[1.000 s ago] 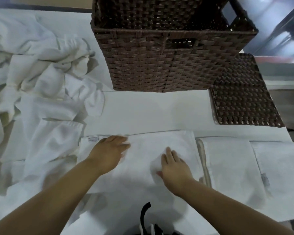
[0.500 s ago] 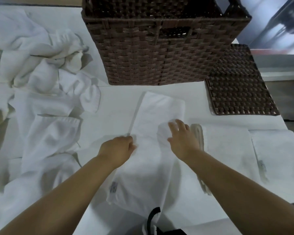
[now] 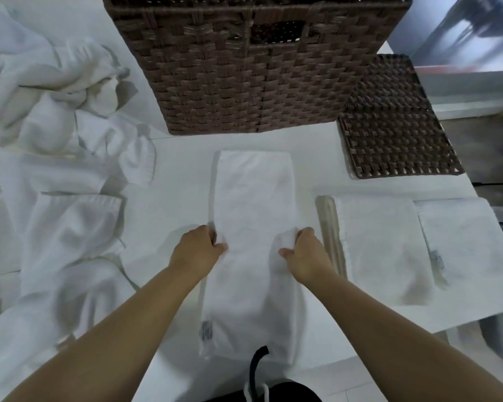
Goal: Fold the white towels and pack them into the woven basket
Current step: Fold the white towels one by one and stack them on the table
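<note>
A white towel [image 3: 253, 198], folded into a long narrow strip, lies lengthwise on the white table and points toward the brown woven basket [image 3: 244, 76]; its near end hangs over the table's front edge. My left hand [image 3: 198, 250] grips the strip's left edge about halfway along. My right hand [image 3: 305, 253] pinches the right edge opposite it. Two folded towels lie to the right: one [image 3: 381, 245] beside the strip, another [image 3: 465, 236] further right.
A heap of unfolded white towels [image 3: 55, 158] covers the table's left side. The flat woven basket lid [image 3: 389, 120] lies right of the basket. The table's right edge [image 3: 482, 198] runs just past the folded towels.
The towel has been turned from lying crosswise to lying lengthwise toward the basket and straightened. Both hands went from pressing flat on it to gripping its two long edges.
</note>
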`<state>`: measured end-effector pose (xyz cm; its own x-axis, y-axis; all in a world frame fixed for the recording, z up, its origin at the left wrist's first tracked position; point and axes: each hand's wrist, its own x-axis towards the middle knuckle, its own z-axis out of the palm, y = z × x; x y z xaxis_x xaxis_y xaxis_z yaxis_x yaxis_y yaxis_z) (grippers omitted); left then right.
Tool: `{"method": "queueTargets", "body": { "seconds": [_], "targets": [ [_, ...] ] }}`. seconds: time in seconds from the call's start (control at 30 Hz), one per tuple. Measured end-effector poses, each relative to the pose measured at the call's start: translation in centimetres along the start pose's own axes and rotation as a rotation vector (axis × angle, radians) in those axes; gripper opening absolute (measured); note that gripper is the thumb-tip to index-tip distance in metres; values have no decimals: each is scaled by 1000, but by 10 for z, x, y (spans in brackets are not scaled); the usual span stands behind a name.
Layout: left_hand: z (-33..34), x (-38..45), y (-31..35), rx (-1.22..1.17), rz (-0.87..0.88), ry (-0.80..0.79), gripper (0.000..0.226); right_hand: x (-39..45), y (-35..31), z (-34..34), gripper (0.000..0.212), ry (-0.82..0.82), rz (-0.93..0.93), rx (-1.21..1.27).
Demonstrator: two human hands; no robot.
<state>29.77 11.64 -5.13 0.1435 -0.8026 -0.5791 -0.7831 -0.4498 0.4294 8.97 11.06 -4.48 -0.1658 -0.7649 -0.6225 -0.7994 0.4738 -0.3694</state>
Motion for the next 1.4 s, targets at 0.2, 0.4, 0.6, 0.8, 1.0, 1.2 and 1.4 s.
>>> {"method": "queueTargets", "body": {
  "seconds": [0.2,0.4,0.6,0.8,1.0,1.2,1.4],
  "targets": [
    [-2,-16,-12,-490,-84,31,22,-6,7,-9,23,-16,4,225],
    [-21,-45,-9,-881,34,120,35,-36,7,-27,43,27,-111,686],
    [-45,-80,4,-664,217,165,54,-71,-2,-58,64,-50,-404,500],
    [-60,-101,18,-320,414,433,31,-83,-6,-75,30,329,-638,136],
    [-79,-119,21,-322,476,202,14,-101,-2,-104,21,56,-642,238],
    [-72,-114,24,-519,375,177,14,-102,0,-103,25,24,-497,383],
    [-30,-81,1,-286,223,270,44,-79,20,-67,57,134,-344,122]
  ]
}}
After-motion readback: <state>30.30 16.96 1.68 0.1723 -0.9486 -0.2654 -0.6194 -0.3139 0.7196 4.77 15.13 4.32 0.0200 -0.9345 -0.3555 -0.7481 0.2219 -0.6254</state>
